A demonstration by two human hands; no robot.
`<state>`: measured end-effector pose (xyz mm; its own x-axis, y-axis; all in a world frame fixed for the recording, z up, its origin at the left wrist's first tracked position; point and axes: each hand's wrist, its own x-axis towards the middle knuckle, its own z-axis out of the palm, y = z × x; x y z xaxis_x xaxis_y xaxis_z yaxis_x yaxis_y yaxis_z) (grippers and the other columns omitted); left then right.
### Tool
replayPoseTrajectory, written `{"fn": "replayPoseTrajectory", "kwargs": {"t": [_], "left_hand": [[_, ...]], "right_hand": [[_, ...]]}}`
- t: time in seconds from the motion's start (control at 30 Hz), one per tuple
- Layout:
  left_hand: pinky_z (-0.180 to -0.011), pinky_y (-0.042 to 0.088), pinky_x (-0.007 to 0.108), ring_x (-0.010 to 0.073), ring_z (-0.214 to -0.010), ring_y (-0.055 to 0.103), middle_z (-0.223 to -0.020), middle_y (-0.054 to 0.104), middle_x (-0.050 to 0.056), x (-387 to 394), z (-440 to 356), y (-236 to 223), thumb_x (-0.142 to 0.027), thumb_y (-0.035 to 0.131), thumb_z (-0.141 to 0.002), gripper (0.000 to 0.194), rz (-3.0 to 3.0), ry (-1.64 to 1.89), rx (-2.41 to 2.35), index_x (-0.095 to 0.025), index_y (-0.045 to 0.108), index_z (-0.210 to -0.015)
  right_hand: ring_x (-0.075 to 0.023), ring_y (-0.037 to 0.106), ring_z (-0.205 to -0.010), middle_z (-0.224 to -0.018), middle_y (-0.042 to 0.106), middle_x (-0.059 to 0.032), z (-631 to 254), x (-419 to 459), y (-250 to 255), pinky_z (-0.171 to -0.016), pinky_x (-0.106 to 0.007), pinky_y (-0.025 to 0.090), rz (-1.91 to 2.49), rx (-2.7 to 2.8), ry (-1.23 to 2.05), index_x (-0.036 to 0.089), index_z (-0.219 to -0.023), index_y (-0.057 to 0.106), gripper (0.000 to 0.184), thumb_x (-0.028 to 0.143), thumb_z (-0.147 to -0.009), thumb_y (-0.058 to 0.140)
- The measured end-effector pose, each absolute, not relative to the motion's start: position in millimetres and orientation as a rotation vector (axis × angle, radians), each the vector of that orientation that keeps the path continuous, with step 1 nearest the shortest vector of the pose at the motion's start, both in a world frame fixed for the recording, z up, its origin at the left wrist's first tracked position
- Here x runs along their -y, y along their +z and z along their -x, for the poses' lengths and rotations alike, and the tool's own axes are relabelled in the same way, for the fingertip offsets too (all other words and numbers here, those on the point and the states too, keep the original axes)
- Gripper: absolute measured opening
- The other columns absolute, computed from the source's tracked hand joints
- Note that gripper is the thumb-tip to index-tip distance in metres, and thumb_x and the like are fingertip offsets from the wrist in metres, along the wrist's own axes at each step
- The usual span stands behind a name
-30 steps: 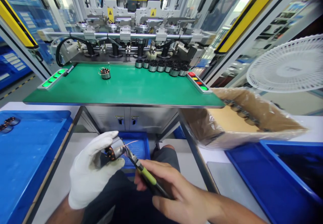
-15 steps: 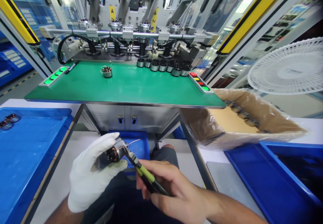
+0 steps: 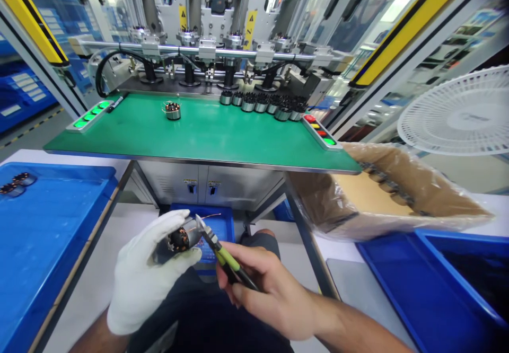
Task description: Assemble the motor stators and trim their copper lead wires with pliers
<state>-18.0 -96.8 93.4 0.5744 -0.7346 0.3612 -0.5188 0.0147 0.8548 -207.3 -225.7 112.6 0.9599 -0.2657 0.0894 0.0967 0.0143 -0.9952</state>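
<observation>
White-gloved left hand (image 3: 145, 273) curled round copper-wound core (image 3: 181, 239), right hand (image 3: 270, 292) round pliers (image 3: 228, 258).

The single view looks from the person's head, forward and down, with the left hand (image 3: 145, 273) and right hand (image 3: 274, 294) near, the green tabletop (image 3: 222, 138) farther off and the machine (image 3: 217, 21) far; the far right seems somewhat blurred.

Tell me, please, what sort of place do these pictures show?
Probably a factory workstation for small electrical parts: a machine with warning labels stands behind the green worktop, metal parts are grouped near its back right corner, and the right hand holds pliers at a wire-wound part.
</observation>
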Motion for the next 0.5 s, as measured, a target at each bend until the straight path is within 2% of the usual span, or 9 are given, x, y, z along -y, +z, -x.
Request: {"fn": "replayPoseTrajectory", "kwargs": {"t": [0.07, 0.17, 0.2, 0.27, 0.33, 0.43, 0.5], "left_hand": [[-0.094, 0.058, 0.025, 0.0197, -0.106, 0.072, -0.121, 0.073, -0.001, 93.2, 23.0, 93.7, -0.029, 0.084, -0.073, 0.048, -1.649, -0.279, 1.005, -0.038, 0.070, -0.119], [-0.080, 0.061, 0.020, 0.0207, -0.095, 0.075, -0.112, 0.076, 0.001, 72.4, 30.5, 100.9, -0.028, 0.083, -0.072, 0.044, -1.695, -0.358, 0.862, -0.034, 0.073, -0.114], [-0.076, 0.062, 0.020, 0.0211, -0.091, 0.076, -0.108, 0.077, 0.002, 61.5, 29.8, 105.2, -0.028, 0.082, -0.072, 0.041, -1.729, -0.381, 0.817, -0.033, 0.074, -0.112], [-0.072, 0.062, 0.022, 0.0224, -0.085, 0.077, -0.102, 0.078, 0.003, 36.0, 17.7, 115.8, -0.033, 0.080, -0.073, 0.035, -1.848, -0.392, 0.767, -0.030, 0.075, -0.108], [-0.077, 0.063, 0.028, 0.0248, -0.087, 0.076, -0.102, 0.078, 0.005, 8.9, -14.3, 127.1, -0.045, 0.078, -0.074, 0.038, -2.057, -0.299, 0.742, -0.028, 0.075, -0.108], [-0.095, 0.056, 0.037, 0.0290, -0.107, 0.070, -0.117, 0.073, 0.006, -27.7, -99.7, 139.2, -0.060, 0.072, -0.072, 0.058, -2.456, -0.067, 0.609, -0.026, 0.069, -0.119], [-0.102, 0.050, 0.038, 0.0306, -0.114, 0.066, -0.123, 0.071, 0.009, -44.3, -168.3, 138.5, -0.055, 0.071, -0.074, 0.058, -2.628, -0.068, 0.487, -0.020, 0.067, -0.120]], "right_hand": [[-0.0083, 0.056, -0.071, -0.093, 0.060, -0.0058, 203.4, 229.1, 113.1, -0.063, -0.020, 0.049, 1.562, -0.193, -0.252, 0.012, -0.106, 0.059, 0.026, 0.010, -0.081, 0.052], [-0.0115, 0.060, -0.073, -0.086, 0.063, -0.0046, 202.4, 229.9, 109.6, -0.065, -0.022, 0.051, 1.797, -0.169, -0.236, 0.015, -0.110, 0.062, 0.029, 0.011, -0.083, 0.051], [-0.0136, 0.063, -0.075, -0.086, 0.065, -0.0049, 204.1, 230.6, 108.2, -0.066, -0.023, 0.053, 1.920, -0.139, -0.258, 0.016, -0.115, 0.063, 0.034, 0.011, -0.084, 0.052], [-0.0206, 0.069, -0.091, -0.101, 0.071, -0.0085, 208.5, 238.8, 107.6, -0.075, -0.030, 0.057, 2.191, -0.080, -0.363, 0.023, -0.133, 0.057, 0.049, 0.014, -0.086, 0.056], [-0.0269, 0.067, -0.109, -0.122, 0.068, -0.0109, 207.4, 261.9, 112.3, -0.085, -0.038, 0.058, 2.440, -0.041, -0.554, 0.029, -0.145, 0.048, 0.058, 0.022, -0.088, 0.059], [-0.0274, 0.064, -0.116, -0.131, 0.063, -0.0100, 182.1, 322.1, 129.7, -0.095, -0.042, 0.054, 2.684, -0.129, -0.849, 0.033, -0.145, 0.047, 0.056, 0.030, -0.091, 0.057], [-0.0287, 0.065, -0.111, -0.127, 0.063, -0.0161, 153.0, 366.1, 144.3, -0.096, -0.041, 0.053, 2.809, -0.304, -0.931, 0.020, -0.142, 0.053, 0.055, 0.033, -0.089, 0.057]]}}
